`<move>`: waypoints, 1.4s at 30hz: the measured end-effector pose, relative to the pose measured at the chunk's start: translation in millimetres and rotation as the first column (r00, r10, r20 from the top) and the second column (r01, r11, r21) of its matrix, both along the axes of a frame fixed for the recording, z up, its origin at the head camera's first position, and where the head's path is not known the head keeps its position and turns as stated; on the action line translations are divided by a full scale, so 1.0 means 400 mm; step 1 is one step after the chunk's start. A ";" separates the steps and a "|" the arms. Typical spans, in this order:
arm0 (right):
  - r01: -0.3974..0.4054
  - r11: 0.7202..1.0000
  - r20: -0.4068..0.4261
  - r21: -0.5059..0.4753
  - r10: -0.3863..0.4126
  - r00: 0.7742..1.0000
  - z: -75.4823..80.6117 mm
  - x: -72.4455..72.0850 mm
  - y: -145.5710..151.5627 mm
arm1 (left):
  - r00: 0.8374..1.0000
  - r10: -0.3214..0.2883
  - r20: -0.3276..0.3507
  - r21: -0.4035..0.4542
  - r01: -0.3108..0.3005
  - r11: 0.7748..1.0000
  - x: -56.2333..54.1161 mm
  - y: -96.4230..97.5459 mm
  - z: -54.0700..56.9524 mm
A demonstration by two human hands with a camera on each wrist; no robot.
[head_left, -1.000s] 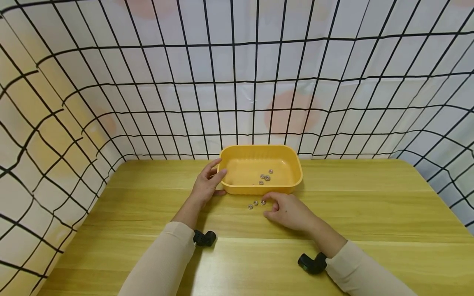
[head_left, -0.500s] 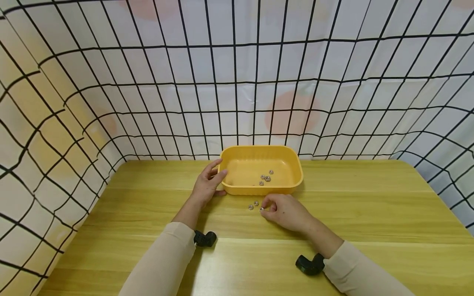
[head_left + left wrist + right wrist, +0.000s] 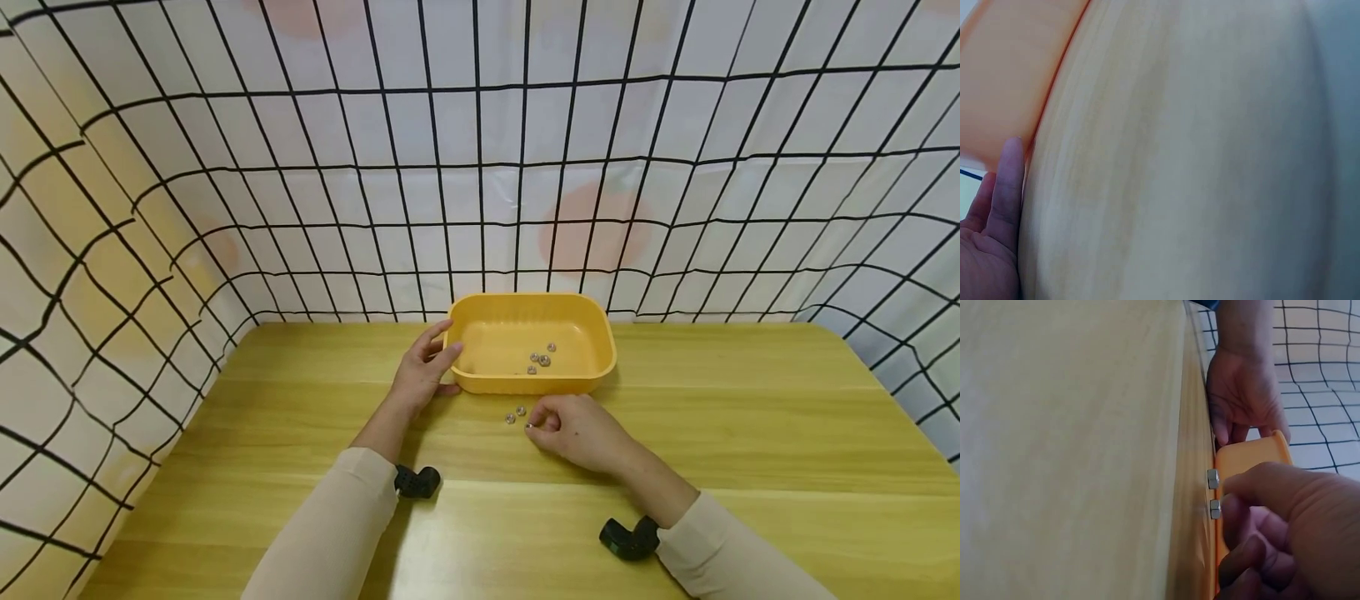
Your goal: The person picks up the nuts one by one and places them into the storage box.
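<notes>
My right hand (image 3: 573, 427) pinches a small metal nut (image 3: 528, 426) between thumb and index finger, low over the table in front of the basin. Two loose hex nuts (image 3: 515, 414) lie just left of those fingertips; the right wrist view shows one hex nut (image 3: 1213, 479) with flat silver sides. The yellow plastic basin (image 3: 495, 384) stands behind them, with several nuts (image 3: 544, 361) on its floor. My left hand (image 3: 417, 377) rests against the basin's left end, fingers spread and thumb over the rim. In the left wrist view, a straight finger (image 3: 1007, 194) lies along the basin wall.
The wooden table (image 3: 480, 533) extends around the basin and in front of both arms. A black grid net (image 3: 517, 222) rises right behind the basin and along both sides. Dark wrist cameras (image 3: 417, 482) stick out from the sleeves.
The right hand has taken hold of the nearest nut and drawn it slightly toward the body, the nut now mostly covered by the fingertips. The left hand and basin stay put.
</notes>
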State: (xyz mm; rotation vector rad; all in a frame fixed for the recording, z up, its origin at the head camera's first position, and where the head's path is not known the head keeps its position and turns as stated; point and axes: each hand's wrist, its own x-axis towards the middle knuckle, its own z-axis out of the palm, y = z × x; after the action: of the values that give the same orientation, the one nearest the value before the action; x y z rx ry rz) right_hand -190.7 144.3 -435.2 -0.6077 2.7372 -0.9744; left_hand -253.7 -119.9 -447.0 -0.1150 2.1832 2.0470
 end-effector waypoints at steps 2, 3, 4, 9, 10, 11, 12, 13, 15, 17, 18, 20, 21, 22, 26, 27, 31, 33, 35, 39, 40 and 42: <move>-0.011 1.000 -0.013 -0.003 0.011 1.000 0.008 0.002 -0.001 | 1.000 -0.002 0.000 0.000 0.002 1.000 -0.003 0.000 0.001; -0.013 1.000 -0.017 -0.006 0.013 1.000 0.013 0.003 -0.003 | 1.000 -0.002 0.000 -0.001 0.002 1.000 -0.004 0.000 0.001; -0.009 1.000 -0.020 -0.009 0.009 1.000 0.020 0.005 -0.004 | 1.000 -0.002 0.001 -0.001 0.002 1.000 -0.005 0.000 0.001; 0.018 1.000 -0.046 -0.013 -0.019 0.999 0.062 0.008 -0.007 | 1.000 0.000 0.002 0.001 0.000 1.000 -0.004 -0.002 0.003; 0.022 1.000 -0.051 -0.015 -0.022 0.998 0.070 0.007 -0.006 | 1.000 0.001 0.002 0.001 -0.001 1.000 -0.003 -0.002 0.003; 0.022 1.000 -0.058 -0.015 -0.023 0.998 0.077 0.005 -0.005 | 1.000 0.002 0.001 0.000 -0.002 1.000 -0.003 -0.002 0.004; 0.022 1.000 -0.066 -0.016 -0.023 0.998 0.085 0.003 -0.004 | 1.000 0.002 0.001 0.000 -0.002 1.000 -0.002 -0.002 0.004; 0.020 1.000 -0.077 -0.019 -0.021 0.997 0.091 0.000 -0.002 | 1.000 0.002 0.001 -0.001 -0.002 1.000 -0.001 -0.003 0.005; 0.014 1.000 -0.098 -0.025 -0.016 0.995 0.103 -0.006 0.003 | 1.000 0.001 0.001 -0.002 -0.001 1.000 0.000 -0.003 0.006; 0.014 1.000 -0.128 -0.015 -0.015 0.992 0.112 -0.014 0.008 | 1.000 0.000 0.003 -0.001 0.000 1.000 0.000 -0.004 0.006; 0.019 1.000 -0.139 -0.009 -0.020 0.990 0.116 -0.019 0.010 | 1.000 -0.001 0.004 0.000 0.001 1.000 0.000 -0.004 0.005; 0.035 0.999 -0.151 0.011 -0.033 0.988 0.124 -0.027 0.013 | 1.000 -0.001 0.005 0.000 0.001 1.000 -0.001 -0.005 0.003; 0.039 0.999 -0.158 0.022 -0.035 0.987 0.127 -0.031 0.015 | 1.000 -0.001 0.005 0.001 0.001 1.000 -0.002 -0.006 0.002; 0.047 0.998 -0.162 0.031 -0.041 0.986 0.130 -0.035 0.016 | 1.000 -0.001 0.005 0.003 0.001 1.000 -0.002 -0.006 0.001; 0.068 0.996 -0.170 0.057 -0.057 0.984 0.139 -0.051 0.021 | 1.000 -0.005 -0.002 0.005 0.005 1.000 -0.003 -0.007 0.001; 0.073 0.995 -0.169 0.062 -0.061 0.984 0.140 -0.057 0.022 | 1.000 -0.007 -0.004 0.005 0.007 1.000 -0.003 -0.006 0.001; 0.086 0.994 -0.166 0.074 -0.073 0.983 0.145 -0.079 0.026 | 1.000 -0.011 -0.010 0.001 0.011 1.000 -0.003 -0.006 0.000; 0.090 0.993 -0.173 0.082 -0.075 0.982 0.147 -0.092 0.027 | 1.000 -0.011 -0.012 -0.002 0.011 1.000 -0.003 -0.006 -0.001; 0.095 0.991 -0.179 0.092 -0.077 0.981 0.148 -0.104 0.028 | 1.000 -0.011 -0.014 -0.002 0.011 1.000 -0.003 -0.005 -0.002; 0.101 0.990 -0.175 0.103 -0.082 0.981 0.148 -0.125 0.026 | 1.000 -0.011 -0.014 0.004 0.011 1.000 -0.002 -0.004 -0.001; 0.102 0.989 -0.172 0.106 -0.083 0.982 0.148 -0.130 0.025 | 1.000 -0.012 -0.013 0.007 0.012 1.000 -0.001 -0.003 0.000; 0.105 0.988 -0.166 0.112 -0.086 0.982 0.149 -0.138 0.022 | 1.000 -0.012 -0.013 0.009 0.012 1.000 0.001 -0.002 0.002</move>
State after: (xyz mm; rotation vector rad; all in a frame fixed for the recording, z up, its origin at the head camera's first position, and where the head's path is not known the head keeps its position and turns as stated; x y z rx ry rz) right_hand -245.9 153.1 -375.8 -0.5614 2.9663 -0.8039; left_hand -253.4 -120.6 -446.2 -0.0880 2.1768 2.0561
